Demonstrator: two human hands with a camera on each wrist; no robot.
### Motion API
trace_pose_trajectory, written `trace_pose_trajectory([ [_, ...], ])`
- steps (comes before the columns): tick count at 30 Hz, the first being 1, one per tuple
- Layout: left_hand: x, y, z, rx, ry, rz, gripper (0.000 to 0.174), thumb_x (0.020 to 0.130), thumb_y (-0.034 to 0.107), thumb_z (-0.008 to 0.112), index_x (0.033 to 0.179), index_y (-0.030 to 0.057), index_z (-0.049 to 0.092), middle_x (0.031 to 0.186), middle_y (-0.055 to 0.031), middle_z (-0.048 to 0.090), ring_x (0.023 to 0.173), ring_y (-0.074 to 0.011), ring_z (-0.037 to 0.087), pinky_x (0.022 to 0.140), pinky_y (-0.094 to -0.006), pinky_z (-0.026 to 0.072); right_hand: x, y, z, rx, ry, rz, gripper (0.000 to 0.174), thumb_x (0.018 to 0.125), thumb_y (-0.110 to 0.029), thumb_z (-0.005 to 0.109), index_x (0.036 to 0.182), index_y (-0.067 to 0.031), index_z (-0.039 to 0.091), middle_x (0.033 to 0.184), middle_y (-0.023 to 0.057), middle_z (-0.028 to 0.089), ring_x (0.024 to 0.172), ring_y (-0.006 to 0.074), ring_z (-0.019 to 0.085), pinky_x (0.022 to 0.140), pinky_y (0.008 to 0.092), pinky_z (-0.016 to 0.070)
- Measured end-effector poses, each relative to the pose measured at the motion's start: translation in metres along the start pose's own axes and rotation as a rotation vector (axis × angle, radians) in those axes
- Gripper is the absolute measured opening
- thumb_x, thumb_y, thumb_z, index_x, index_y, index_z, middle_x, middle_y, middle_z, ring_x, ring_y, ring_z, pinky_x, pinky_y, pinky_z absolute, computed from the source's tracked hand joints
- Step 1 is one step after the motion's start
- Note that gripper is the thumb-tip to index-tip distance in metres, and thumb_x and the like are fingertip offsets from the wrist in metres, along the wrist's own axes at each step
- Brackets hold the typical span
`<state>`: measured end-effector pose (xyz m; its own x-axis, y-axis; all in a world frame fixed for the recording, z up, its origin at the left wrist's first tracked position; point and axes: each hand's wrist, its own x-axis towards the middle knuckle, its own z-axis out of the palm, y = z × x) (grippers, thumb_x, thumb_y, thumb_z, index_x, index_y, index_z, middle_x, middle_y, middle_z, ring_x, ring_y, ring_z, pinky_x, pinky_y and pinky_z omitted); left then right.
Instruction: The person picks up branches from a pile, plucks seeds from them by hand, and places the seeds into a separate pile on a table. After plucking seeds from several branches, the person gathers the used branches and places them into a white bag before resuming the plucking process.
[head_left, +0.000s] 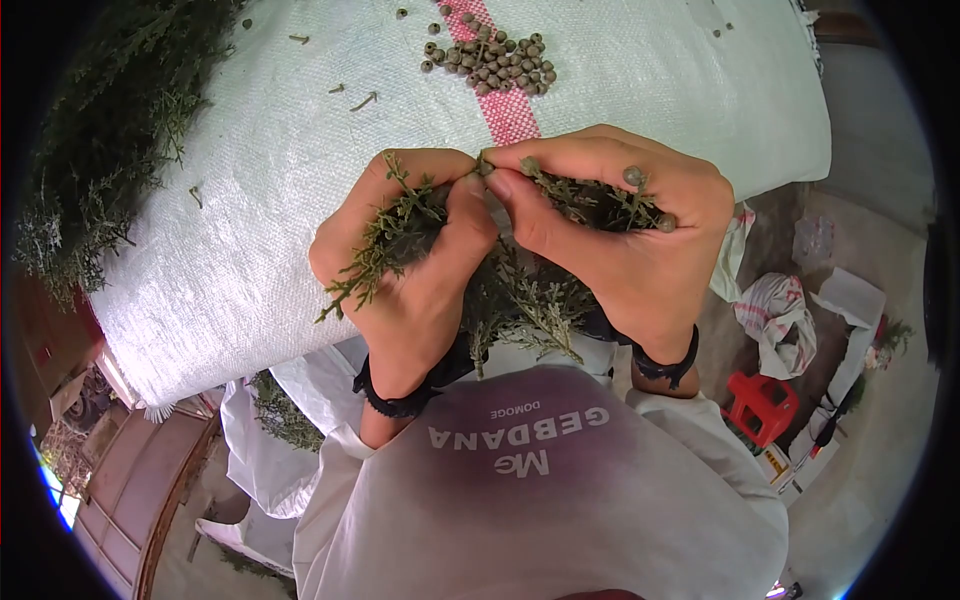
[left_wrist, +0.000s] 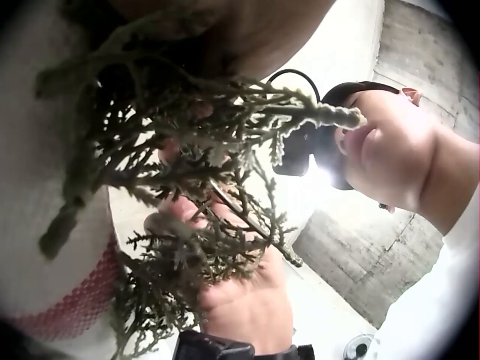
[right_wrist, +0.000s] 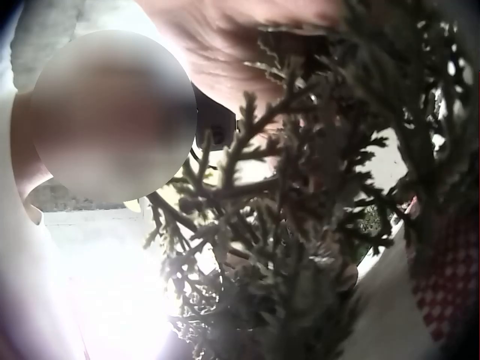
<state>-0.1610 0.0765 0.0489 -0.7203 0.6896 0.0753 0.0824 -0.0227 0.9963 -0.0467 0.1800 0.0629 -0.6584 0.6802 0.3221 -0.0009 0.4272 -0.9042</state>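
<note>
In the head view my left hand (head_left: 400, 280) and right hand (head_left: 625, 225) meet at the fingertips over the near edge of the white woven sack (head_left: 300, 200). Both pinch at a small round cone (head_left: 485, 168) between thumbs and forefingers. A scaly green conifer sprig (head_left: 385, 240) sticks out of my left fist. My right hand curls round another part of the greenery, where a few round cones (head_left: 634, 176) show. More foliage (head_left: 535, 300) hangs below the hands. In the left wrist view, sprigs (left_wrist: 217, 172) cover much of the fingers; dark foliage (right_wrist: 292, 225) fills the right wrist view.
A pile of loose round cones (head_left: 505, 65) lies on the sack's red stripe (head_left: 512, 118). At the far left is a heap of cut conifer branches (head_left: 120, 130). A red stool (head_left: 760, 408) and a crumpled bag (head_left: 780, 325) are on the floor at right.
</note>
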Motion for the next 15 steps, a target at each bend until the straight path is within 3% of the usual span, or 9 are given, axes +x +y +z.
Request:
trace_pose_trajectory([
  [4,-0.001,0.002,0.000,-0.031,-0.018,-0.069,0.007,0.083,-0.002,0.068,0.089,-0.0034,0.067,0.077,-0.0022,0.064,0.070,-0.0059,0.056,0.066,-0.0202,0.0458,0.001,-0.010,-0.005,0.082,-0.046,0.123,0.021,0.079,0.011,0.072,0.099,0.0054,0.072,0.086,0.0084,0.071,0.068,0.0086,0.063,0.059,0.0201,0.0488],
  [7,-0.001,0.002,0.001,-0.108,-0.007,-0.139,0.009,0.086,0.002,0.069,0.092,-0.0041,0.067,0.079,-0.0026,0.066,0.070,-0.0054,0.056,0.066,-0.0197,0.0456,0.004,-0.020,-0.005,0.226,-0.023,0.342,0.025,0.078,0.006,0.076,0.102,0.0040,0.071,0.085,0.0068,0.070,0.072,0.0076,0.062,0.062,0.0211,0.0489],
  [11,0.000,0.006,0.005,-0.242,0.063,-0.183,0.014,0.089,0.007,0.069,0.097,-0.0053,0.068,0.085,-0.0058,0.070,0.069,-0.0056,0.057,0.065,-0.0195,0.0454,0.006,-0.023,-0.004,0.169,-0.062,0.374,0.032,0.079,0.004,0.076,0.110,0.0026,0.068,0.084,0.0049,0.069,0.075,0.0063,0.061,0.065,0.0215,0.0482],
  [15,0.002,0.015,-0.002,-0.249,-0.062,-0.245,0.023,0.095,0.015,0.063,0.103,-0.0059,0.068,0.092,-0.0116,0.072,0.064,-0.0075,0.058,0.063,-0.0212,0.0461,0.011,-0.025,-0.004,0.144,-0.163,0.424,0.037,0.079,0.001,0.074,0.115,0.0005,0.066,0.081,0.0018,0.066,0.073,0.0035,0.056,0.063,0.0193,0.0434],
])
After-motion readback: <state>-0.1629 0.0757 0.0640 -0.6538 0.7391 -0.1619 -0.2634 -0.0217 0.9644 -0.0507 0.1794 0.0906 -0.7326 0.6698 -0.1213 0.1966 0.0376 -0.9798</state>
